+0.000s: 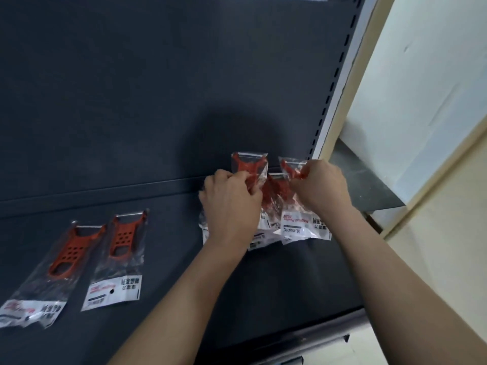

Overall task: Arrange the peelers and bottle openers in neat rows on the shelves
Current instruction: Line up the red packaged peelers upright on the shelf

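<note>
While two peelers (72,252) lie aside, the left hand (232,206) and right hand (320,188) pinch three bunched peelers (276,191).

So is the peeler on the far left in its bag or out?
In. Clear plastic covers the far-left peeler, down to its printed label.

Single head view: looks forward and steeply down, close over dark shelf (158,259), both forearms entering from bottom edge.
</note>
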Action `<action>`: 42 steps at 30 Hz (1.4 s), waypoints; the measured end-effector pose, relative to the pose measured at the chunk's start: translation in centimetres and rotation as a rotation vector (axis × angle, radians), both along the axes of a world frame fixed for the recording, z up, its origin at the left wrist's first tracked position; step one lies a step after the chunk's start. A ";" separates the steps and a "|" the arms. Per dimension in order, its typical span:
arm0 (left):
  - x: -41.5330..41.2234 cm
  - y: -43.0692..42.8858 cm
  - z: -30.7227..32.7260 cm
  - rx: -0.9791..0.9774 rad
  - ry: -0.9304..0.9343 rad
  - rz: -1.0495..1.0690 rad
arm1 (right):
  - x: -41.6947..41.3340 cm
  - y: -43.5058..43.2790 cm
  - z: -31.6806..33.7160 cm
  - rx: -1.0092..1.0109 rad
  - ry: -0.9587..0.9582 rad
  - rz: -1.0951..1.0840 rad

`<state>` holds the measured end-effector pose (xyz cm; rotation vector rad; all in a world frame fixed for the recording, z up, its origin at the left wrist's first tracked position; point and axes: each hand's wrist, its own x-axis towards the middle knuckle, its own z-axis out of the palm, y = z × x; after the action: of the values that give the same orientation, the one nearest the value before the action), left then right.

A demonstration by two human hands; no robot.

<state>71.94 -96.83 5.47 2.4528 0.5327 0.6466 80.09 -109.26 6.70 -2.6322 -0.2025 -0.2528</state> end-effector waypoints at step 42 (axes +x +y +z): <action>-4.5 7.8 -2.7 0.078 -0.062 0.319 | -2.8 10.9 -0.8 0.137 -0.088 0.502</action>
<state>67.41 -89.03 2.73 2.4313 0.9002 0.8819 77.26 -98.32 5.90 -2.3422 -0.8275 -0.2001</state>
